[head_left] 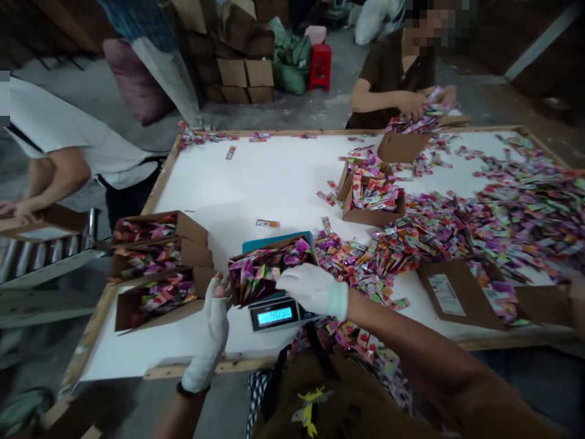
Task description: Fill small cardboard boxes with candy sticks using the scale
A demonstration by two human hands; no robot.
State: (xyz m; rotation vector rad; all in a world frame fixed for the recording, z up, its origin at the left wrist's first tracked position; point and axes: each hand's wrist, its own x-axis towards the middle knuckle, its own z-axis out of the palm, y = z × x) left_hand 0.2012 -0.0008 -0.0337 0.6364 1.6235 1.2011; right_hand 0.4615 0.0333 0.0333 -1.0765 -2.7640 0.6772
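Packets (256,272) of glossy pink and purple film, slim and flat, fill an open-topped brown cardboard box (231,283) on a grey digital scale (274,315) with a lit blue display. The right hand (311,288), in a white glove with a mint cuff, lies over the packets at the box's right end, fingers bent down; whether they pinch one, I cannot tell. The left hand (212,335), in a white glove with bare fingertips, stands upright and empty, fingers apart from the thumb, just beside the box's left end; contact is unclear.

Each packet looks light and slippery, best pinched at its crimped end. The full box is probably fairly heavy, with walls that could bow if squeezed; both palms low on opposite ends, fingers under the base, should keep it level and the loose top layer from sliding off.
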